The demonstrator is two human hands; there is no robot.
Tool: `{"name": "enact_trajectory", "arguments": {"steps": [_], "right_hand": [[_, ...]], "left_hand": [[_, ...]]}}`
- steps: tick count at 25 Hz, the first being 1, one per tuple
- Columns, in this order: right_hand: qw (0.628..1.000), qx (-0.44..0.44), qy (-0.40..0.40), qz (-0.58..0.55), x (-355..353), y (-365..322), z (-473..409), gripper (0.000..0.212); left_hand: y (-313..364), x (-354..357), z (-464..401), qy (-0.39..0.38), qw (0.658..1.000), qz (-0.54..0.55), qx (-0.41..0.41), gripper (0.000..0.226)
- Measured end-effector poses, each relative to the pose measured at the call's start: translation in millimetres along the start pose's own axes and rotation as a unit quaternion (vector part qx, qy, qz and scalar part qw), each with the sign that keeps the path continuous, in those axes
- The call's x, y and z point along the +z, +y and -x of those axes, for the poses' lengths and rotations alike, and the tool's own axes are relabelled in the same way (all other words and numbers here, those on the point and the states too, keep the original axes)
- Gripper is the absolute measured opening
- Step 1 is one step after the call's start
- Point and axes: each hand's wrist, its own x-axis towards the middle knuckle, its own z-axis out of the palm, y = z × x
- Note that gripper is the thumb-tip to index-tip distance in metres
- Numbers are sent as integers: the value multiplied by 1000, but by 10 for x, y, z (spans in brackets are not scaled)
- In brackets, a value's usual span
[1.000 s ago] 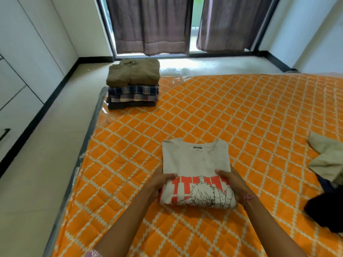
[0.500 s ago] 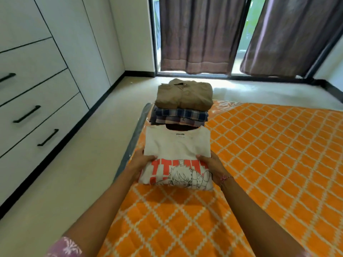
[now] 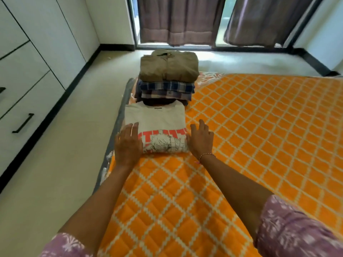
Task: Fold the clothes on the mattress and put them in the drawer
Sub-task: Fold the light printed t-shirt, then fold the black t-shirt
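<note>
Fingers of both hands are spread nearly straight and hold nothing. Left hand [image 3: 128, 146] lies flat at the left edge of the folded white t-shirt [image 3: 156, 119], its fingertips touching the fabric. Right hand [image 3: 201, 140] rests just beside the shirt's right edge, palm down on the orange mattress [image 3: 259, 127], with a thin bracelet [image 3: 206, 156] at the wrist. Between the two hands the t-shirt lies flat at the mattress's left side, its red print toward the person. Just beyond the fingertips, touching the shirt's far edge, stands a stack of folded clothes [image 3: 167, 80], a tan one on top. Left of the left hand, across the floor, are white drawers [image 3: 27, 101] with black handles, closed.
</note>
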Motion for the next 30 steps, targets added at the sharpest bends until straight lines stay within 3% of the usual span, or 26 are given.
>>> {"name": "enact_trajectory", "arguments": {"steps": [6, 11, 21, 24, 26, 27, 28, 30], "right_hand": [[997, -23, 73, 6, -340, 729, 930, 44], [994, -7, 97, 53, -774, 1723, 1654, 47], [964, 182, 117, 157, -1474, 4394, 2758, 46], [924, 348, 114, 108, -1566, 5023, 2975, 65], [841, 531, 97, -46, -1593, 5212, 3026, 85], [805, 573, 90, -119, -1584, 5236, 3028, 84], [793, 584, 100, -143, -1550, 5256, 3019, 74], [801, 567, 154, -115, -1535, 5251, 2979, 46]], "left_hand": [[899, -294, 646, -21, 999, 42, 25, 61], [2082, -333, 1167, -41, 994, 76, 61, 63], [4651, -90, 1698, -100, 950, 137, 263, 67], [5272, 58, 1855, -163, 929, 143, 299, 63], [5584, 136, 2000, -233, 912, 168, 293, 63], [5674, 179, 2077, -271, 901, 191, 279, 65], [5728, 226, 2149, -314, 886, 224, 258, 67], [5717, 294, 2270, -399, 844, 285, 215, 68]]}}
